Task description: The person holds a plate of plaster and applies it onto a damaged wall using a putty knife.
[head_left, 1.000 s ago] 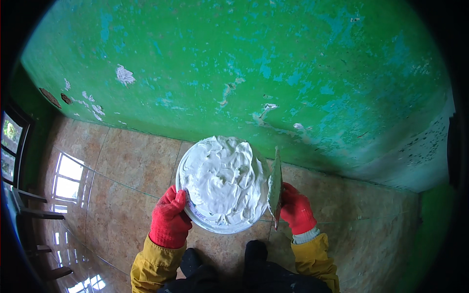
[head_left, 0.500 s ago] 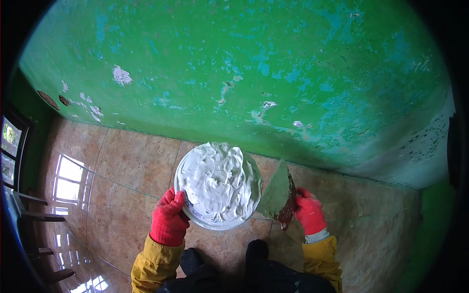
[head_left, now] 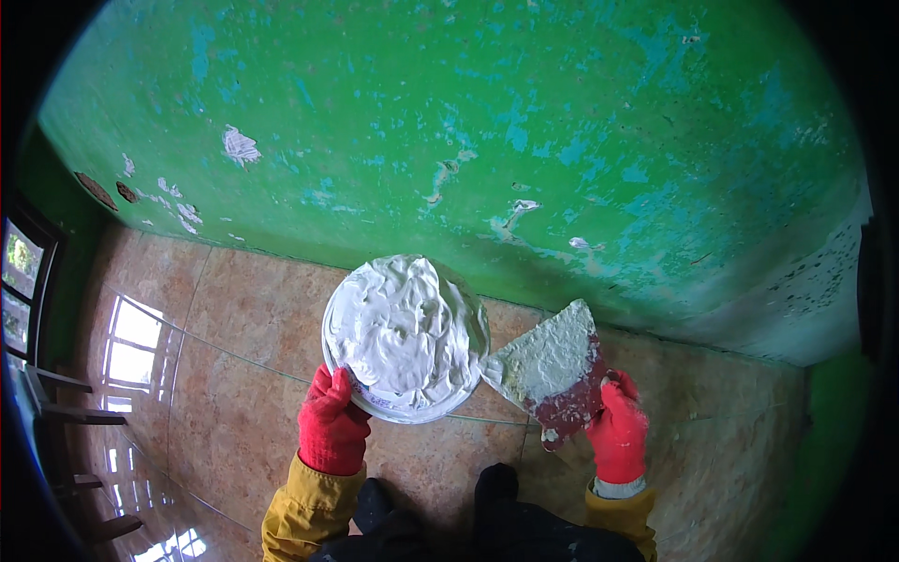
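Note:
A round dish heaped with thick white paste is in my left hand, gloved in red, with the fingers gripping its lower left rim. My right hand, also in a red glove, grips a wide reddish scraper crusted with pale paste. The scraper lies tilted flatter to the view, its left tip at or very near the dish's right edge.
A peeling green wall with blue and white patches rises ahead above tiled floor. At the far left are a window and dark wooden furniture. My dark-shod feet stand below the dish.
The scraper has turned from edge-on to showing its broad face and moved rightward with my right hand. The dish dipped slightly, then rose and shifted a little left.

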A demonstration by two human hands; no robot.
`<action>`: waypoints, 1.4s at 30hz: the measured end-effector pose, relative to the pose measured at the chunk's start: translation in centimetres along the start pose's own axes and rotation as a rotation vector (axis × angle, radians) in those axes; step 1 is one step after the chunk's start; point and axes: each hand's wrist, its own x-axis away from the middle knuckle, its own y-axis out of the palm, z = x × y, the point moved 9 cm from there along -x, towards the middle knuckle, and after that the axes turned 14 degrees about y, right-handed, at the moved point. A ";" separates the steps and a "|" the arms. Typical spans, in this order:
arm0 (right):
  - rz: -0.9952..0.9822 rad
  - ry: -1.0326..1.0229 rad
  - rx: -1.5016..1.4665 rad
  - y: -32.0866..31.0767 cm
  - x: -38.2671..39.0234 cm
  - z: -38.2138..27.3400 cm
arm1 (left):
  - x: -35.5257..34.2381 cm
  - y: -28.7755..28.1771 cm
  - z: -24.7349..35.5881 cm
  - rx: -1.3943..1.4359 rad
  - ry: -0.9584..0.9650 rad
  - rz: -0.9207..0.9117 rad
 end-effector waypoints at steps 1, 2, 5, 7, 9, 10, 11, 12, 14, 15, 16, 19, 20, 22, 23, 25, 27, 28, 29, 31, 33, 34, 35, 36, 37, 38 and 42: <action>0.017 -0.022 -0.002 -0.3 -0.3 0.3 | 0.0 0.1 -0.2 0.001 0.001 0.000; 0.033 -0.044 -0.005 -0.4 -0.5 0.4 | 0.1 0.1 -0.3 -0.003 0.010 0.026; 0.067 -0.058 0.013 -0.3 -0.1 0.2 | 0.2 0.0 -0.5 -0.006 0.028 0.050; 0.095 -0.056 0.012 -0.5 -0.2 0.3 | 0.2 -0.3 -0.5 -0.004 0.035 0.044; 0.125 -0.057 0.011 -0.8 -0.1 0.2 | 0.3 -0.7 -0.7 -0.024 0.025 0.009; 0.128 -0.056 -0.003 -1.0 -0.1 0.2 | 0.3 -0.7 -0.7 -0.024 0.023 0.008; 0.131 -0.055 -0.017 -1.1 -0.1 0.2 | 0.4 -0.7 -0.6 -0.027 0.017 0.010; 0.134 -0.055 -0.018 -1.1 -0.1 0.2 | 0.4 -0.6 -0.5 -0.031 0.011 0.013; 0.123 -0.084 -0.026 -1.0 0.1 -0.4 | 0.5 -0.3 -0.4 -0.032 0.011 -0.005; 0.125 -0.085 -0.026 -1.0 0.0 -0.5 | 0.4 -0.1 -0.3 -0.034 0.012 -0.022; 0.126 -0.109 -0.034 -1.1 0.0 -0.7 | 0.5 0.0 -0.3 -0.034 0.010 -0.023; 0.167 -0.136 -0.016 -0.6 0.3 -1.6 | 0.5 0.0 -0.1 -0.072 0.036 -0.014; 0.204 -0.139 0.010 -0.6 0.5 -1.8 | 0.5 -0.1 -0.1 -0.074 0.041 -0.010; 0.188 -0.127 0.012 -0.7 0.5 -2.0 | 0.5 -0.3 0.1 -0.074 0.045 -0.007; 0.171 -0.116 0.015 -0.6 0.5 -2.1 | 0.5 -0.3 0.0 -0.066 0.020 -0.020; 0.190 -0.135 0.014 -0.3 0.8 -2.5 | 0.4 -0.4 0.0 -0.057 -0.006 -0.035; 0.208 -0.155 0.014 -0.2 0.9 -2.9 | 0.3 -0.3 0.0 -0.088 -0.004 -0.063; 0.214 -0.160 0.044 -0.2 0.8 -3.1 | 0.3 -0.2 0.0 -0.088 -0.005 -0.064; 0.219 -0.165 0.075 -0.2 0.8 -3.2 | 0.3 0.2 -0.1 -0.058 -0.011 -0.066; 0.212 -0.179 0.035 0.4 0.8 -3.5 | 0.2 0.3 -0.3 -0.027 -0.016 -0.069; 0.204 -0.194 -0.004 0.5 0.8 -3.6 | 0.2 0.1 -0.8 -0.003 -0.047 -0.096; 0.191 -0.206 0.013 0.6 0.8 -3.7 | 0.2 0.1 -0.8 -0.001 -0.046 -0.097; 0.179 -0.217 0.030 0.7 0.8 -3.7 | 0.1 0.1 -1.0 0.005 -0.062 -0.096; 0.179 -0.220 0.031 0.8 0.8 -3.6 | 0.1 0.1 -1.2 0.010 -0.078 -0.095; 0.127 -0.281 0.010 1.4 1.0 -4.0 | 0.0 0.1 -1.3 0.013 -0.076 -0.100; 0.074 -0.341 -0.010 1.9 1.2 -4.4 | 0.0 0.0 -1.6 0.015 -0.076 -0.087; 0.033 -0.382 -0.026 1.8 1.2 -4.9 | -0.5 -1.1 -2.6 0.012 -0.087 -0.052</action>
